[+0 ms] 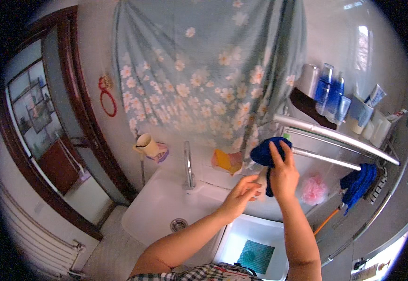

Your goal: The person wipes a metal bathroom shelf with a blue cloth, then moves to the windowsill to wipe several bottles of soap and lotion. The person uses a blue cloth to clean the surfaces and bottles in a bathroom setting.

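Note:
My right hand (pixel 284 174) reaches up to the metal towel rail (pixel 328 160) and grips a dark blue cloth (pixel 262 153), with fingers spread over its front. The cloth bunches at the rail's left end, and a narrow dark strip hangs below it. Just left of that strip, my left hand (pixel 242 195) is raised with its fingers loosely bent and apart, next to a pale, narrow thing (pixel 262 182) I cannot make out. Nothing shows in the left palm. Below both hands are a white sink (pixel 143 210) and a white basin (pixel 279 234) with a green mesh mat.
A chrome faucet (pixel 187 164) rises behind the sink. Yellow and pink cloths (pixel 227 161) lie near the wall under a flowered curtain (pixel 190 89). On the right hang a pink bath puff (pixel 314 190) and another blue cloth (pixel 358 185). Blue bottles (pixel 324 89) crowd the corner shelf.

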Available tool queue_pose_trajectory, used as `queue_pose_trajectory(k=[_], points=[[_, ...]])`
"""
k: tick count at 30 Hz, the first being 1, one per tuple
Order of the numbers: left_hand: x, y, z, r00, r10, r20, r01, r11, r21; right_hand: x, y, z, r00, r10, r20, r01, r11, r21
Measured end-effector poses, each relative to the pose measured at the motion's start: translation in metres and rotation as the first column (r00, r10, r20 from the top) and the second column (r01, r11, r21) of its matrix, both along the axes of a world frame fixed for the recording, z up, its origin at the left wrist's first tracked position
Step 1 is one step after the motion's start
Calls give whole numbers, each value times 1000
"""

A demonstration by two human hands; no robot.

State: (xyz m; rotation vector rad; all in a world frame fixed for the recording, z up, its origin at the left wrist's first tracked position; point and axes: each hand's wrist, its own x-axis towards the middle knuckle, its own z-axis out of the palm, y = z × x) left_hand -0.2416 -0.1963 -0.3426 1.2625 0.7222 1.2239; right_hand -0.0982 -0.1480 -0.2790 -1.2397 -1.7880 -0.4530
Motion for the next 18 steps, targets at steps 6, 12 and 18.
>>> queue_pose_trajectory(k=[6, 12, 18], points=[[20, 9, 5, 997, -72, 9, 72, 997, 20, 49, -10, 1, 996, -74, -45, 74, 997, 2], [37, 14, 0, 993, -110, -34, 110, 994, -13, 118, -13, -3, 953, -294, -69, 296, 955, 21], [44, 6, 2, 994, -96, -55, 92, 993, -77, 184, -13, -7, 896, -402, -191, 411, 912, 10]])
